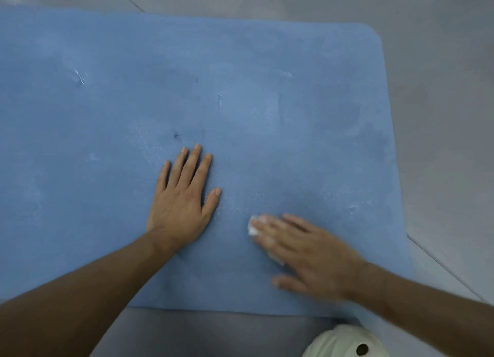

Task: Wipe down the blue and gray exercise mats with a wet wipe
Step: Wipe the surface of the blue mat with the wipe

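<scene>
now mid-wipe: right grip (307,255) lay flat, fingers straight, pressing wet wipe (252,227) onto blue mat (267,89) near its front edge. left grip (181,199) spread flat, holding nothing, pinned mat. judged best: overlapping strokes, even pressure, mat braced, working toward far corner.

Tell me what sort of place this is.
Probably a gym or exercise room, seen at floor level. A blue mat lies flat on a smooth gray floor, and the right hand presses a wet wipe onto it while the left hand rests flat beside.
</scene>
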